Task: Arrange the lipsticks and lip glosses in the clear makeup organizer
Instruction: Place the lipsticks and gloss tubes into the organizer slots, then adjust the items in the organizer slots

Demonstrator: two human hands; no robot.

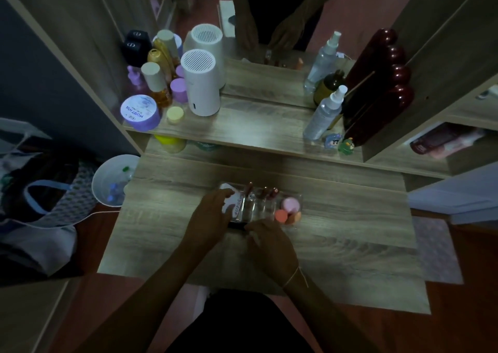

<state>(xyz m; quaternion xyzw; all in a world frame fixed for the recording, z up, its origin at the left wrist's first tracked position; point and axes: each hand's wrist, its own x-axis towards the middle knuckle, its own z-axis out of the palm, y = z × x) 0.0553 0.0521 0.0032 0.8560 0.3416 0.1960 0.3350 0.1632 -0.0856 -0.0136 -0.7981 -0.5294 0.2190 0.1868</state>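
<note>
Head view: clear ridged organizer (260, 207), wood-grain table (336, 218)

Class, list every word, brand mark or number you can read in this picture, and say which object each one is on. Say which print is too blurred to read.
"MOIST HYA": on the lid of the purple jar, seen upside down.
"CD" oval logo: on each of the two black boxes at the back left.
Pink print on the white item in the clear organizer: too blurred to read.
Label on the spray bottle: too small to read.
</note>
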